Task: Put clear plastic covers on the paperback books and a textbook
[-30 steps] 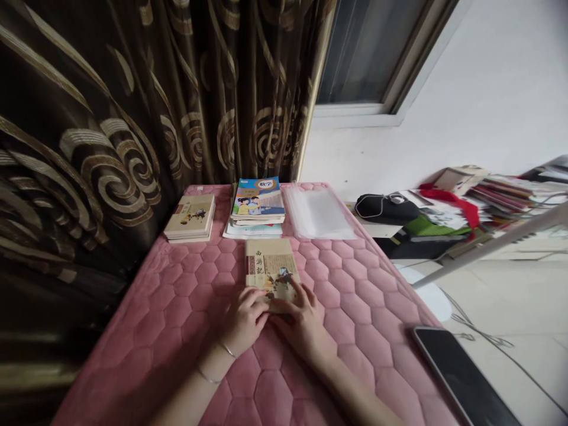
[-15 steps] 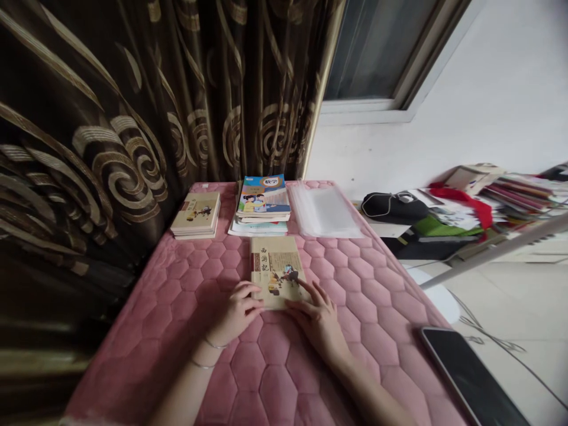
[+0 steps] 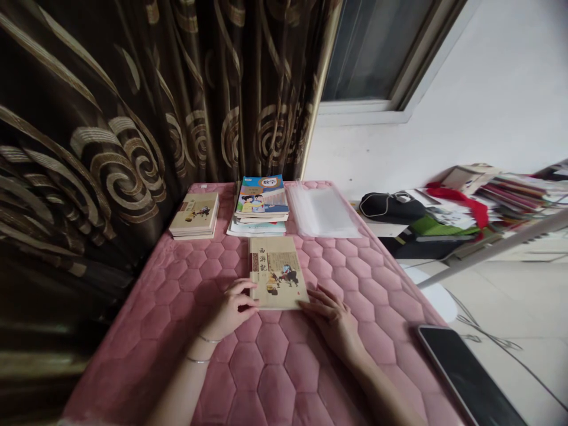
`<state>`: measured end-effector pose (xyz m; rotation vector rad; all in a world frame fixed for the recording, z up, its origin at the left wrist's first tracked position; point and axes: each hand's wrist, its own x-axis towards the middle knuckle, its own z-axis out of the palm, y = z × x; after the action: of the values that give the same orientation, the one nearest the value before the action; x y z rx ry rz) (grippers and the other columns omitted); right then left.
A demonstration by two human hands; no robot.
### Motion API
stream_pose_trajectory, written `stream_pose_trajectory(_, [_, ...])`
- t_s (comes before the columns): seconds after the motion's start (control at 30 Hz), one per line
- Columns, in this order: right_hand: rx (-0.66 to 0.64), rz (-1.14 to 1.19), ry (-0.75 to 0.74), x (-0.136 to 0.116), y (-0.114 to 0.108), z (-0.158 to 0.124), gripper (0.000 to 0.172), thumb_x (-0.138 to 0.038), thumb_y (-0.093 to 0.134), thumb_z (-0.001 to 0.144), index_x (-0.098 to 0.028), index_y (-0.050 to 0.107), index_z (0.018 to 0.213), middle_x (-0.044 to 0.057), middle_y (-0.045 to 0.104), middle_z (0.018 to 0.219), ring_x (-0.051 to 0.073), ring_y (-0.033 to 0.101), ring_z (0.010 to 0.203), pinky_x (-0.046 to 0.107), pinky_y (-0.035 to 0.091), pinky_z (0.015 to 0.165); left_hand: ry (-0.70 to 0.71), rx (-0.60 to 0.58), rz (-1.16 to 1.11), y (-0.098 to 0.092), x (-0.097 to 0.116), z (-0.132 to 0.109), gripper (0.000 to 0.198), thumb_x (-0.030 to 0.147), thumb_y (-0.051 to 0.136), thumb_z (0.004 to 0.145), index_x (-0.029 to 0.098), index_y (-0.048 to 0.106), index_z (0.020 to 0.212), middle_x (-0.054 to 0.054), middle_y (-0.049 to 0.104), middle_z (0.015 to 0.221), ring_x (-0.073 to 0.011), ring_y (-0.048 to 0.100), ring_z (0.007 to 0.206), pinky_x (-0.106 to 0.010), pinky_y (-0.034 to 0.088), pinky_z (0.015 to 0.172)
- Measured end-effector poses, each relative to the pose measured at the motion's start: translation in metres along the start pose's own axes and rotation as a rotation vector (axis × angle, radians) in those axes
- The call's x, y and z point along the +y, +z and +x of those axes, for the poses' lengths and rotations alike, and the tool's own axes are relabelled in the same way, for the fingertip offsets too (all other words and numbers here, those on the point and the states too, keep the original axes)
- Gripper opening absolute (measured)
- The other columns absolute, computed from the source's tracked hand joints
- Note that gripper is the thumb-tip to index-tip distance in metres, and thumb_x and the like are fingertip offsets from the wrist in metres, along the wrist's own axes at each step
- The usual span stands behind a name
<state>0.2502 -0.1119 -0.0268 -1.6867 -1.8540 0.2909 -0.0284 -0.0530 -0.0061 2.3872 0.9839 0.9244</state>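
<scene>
A beige paperback book [image 3: 279, 272] with dark Chinese characters and a small figure drawing lies flat in front of me, on the pink quilted cover. At its lower left edge is my left hand [image 3: 234, 306], fingertips touching the side, thumb and fingers apart. My right hand [image 3: 333, 316] rests by the lower right corner with its fingers spread and the fingertips at the book's edge. Neither hand lifts the book. Two thin bracelets circle my left wrist.
Similar beige books [image 3: 195, 216] are stacked at the far left. Beside them stands a pile topped by a blue textbook [image 3: 261, 195]. Clear plastic sleeves [image 3: 323, 212] lie to its right. A dark phone [image 3: 470, 376] sits at the right edge. Curtains [image 3: 248, 89] hang behind.
My right hand has slid right, off the book's cover to its lower right corner. The left hand has shifted slightly left along the edge. The book stays in place.
</scene>
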Motion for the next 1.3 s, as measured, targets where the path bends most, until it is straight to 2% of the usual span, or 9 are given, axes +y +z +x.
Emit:
stream_pose_trajectory(0.23, [-0.016,0.096,-0.003,0.0,0.0,0.0,0.023,-0.03,0.057,0.085,-0.034,0.073,0.102,0.003,0.066,0.122,0.025,0.058,0.115,0.048,0.047,0.094,-0.07,0.032,0.006,-0.001,0.004,-0.001,0.02,0.008,0.067,0.073,0.021,0.067,0.087,-0.007,0.055,0.126,-0.022,0.057,0.114,-0.042,0.052,0.096])
stream_pose_trajectory(0.43, [0.013,0.13,0.042,-0.008,0.002,0.004,0.035,-0.024,0.058,0.079,-0.027,0.067,0.113,0.005,0.067,0.118,0.023,0.063,0.106,0.039,0.052,0.09,-0.195,0.085,-0.034,0.008,0.003,-0.004,0.061,0.004,0.074,0.062,0.024,0.054,0.116,-0.01,0.045,0.13,-0.0248,0.055,0.116,-0.041,0.058,0.088])
stream_pose_trajectory(0.53, [0.02,0.109,0.08,-0.012,0.002,0.005,0.038,-0.024,0.056,0.079,-0.028,0.065,0.116,0.004,0.069,0.114,0.022,0.066,0.097,0.036,0.054,0.084,-0.192,0.09,-0.071,0.013,0.001,-0.005,0.07,0.002,0.073,0.062,0.025,0.047,0.122,-0.01,0.046,0.13,-0.0258,0.053,0.119,-0.04,0.059,0.086])
stream_pose_trajectory(0.63, [0.011,0.074,0.118,-0.014,0.001,0.005,0.041,-0.024,0.056,0.079,-0.028,0.062,0.119,0.003,0.072,0.103,0.022,0.068,0.092,0.036,0.055,0.081,-0.182,0.094,-0.075,0.014,0.002,-0.005,0.068,0.001,0.071,0.064,0.026,0.046,0.122,-0.009,0.047,0.13,-0.0257,0.052,0.121,-0.041,0.059,0.087])
stream_pose_trajectory(0.73, [-0.001,0.054,0.118,-0.014,-0.001,0.006,0.038,-0.024,0.057,0.078,-0.029,0.063,0.116,0.002,0.073,0.098,0.023,0.068,0.093,0.035,0.055,0.08,-0.169,0.085,-0.035,0.011,0.006,-0.002,0.061,0.0,0.071,0.065,0.025,0.053,0.117,-0.009,0.05,0.128,-0.0245,0.054,0.119,-0.045,0.055,0.094])
stream_pose_trajectory(0.87, [-0.005,0.045,0.061,-0.011,0.0,0.006,0.032,-0.026,0.059,0.078,-0.028,0.068,0.109,0.004,0.07,0.114,0.024,0.067,0.099,0.038,0.055,0.084,-0.134,0.054,0.04,0.009,0.005,-0.001,0.046,0.002,0.073,0.066,0.025,0.064,0.105,-0.008,0.048,0.135,-0.0261,0.053,0.123,-0.051,0.046,0.104])
stream_pose_trajectory(0.93, [0.006,0.046,0.058,-0.009,0.0,0.005,0.031,-0.028,0.059,0.08,-0.027,0.069,0.109,0.005,0.066,0.122,0.024,0.067,0.1,0.038,0.056,0.084,-0.182,0.047,0.018,0.009,0.001,-0.002,0.044,0.003,0.074,0.065,0.025,0.067,0.102,-0.009,0.047,0.138,-0.0278,0.053,0.123,-0.05,0.049,0.101])
stream_pose_trajectory(1.07, [0.019,0.06,0.063,-0.009,0.001,0.005,0.03,-0.031,0.061,0.08,-0.028,0.071,0.107,0.003,0.066,0.122,0.024,0.067,0.102,0.037,0.057,0.083,-0.334,0.013,-0.151,0.009,-0.007,-0.004,0.044,0.001,0.075,0.062,0.02,0.069,0.101,-0.014,0.053,0.133,-0.0258,0.064,0.109,-0.039,0.061,0.083])
stream_pose_trajectory(1.3, [0.027,0.046,0.07,-0.008,0.001,0.005,0.024,-0.031,0.061,0.081,-0.031,0.072,0.103,0.001,0.068,0.118,0.023,0.068,0.097,0.037,0.057,0.083,-0.336,0.039,-0.233,0.007,-0.008,-0.004,0.041,0.001,0.075,0.062,0.019,0.068,0.098,-0.014,0.055,0.132,-0.0246,0.067,0.103,-0.036,0.061,0.08])
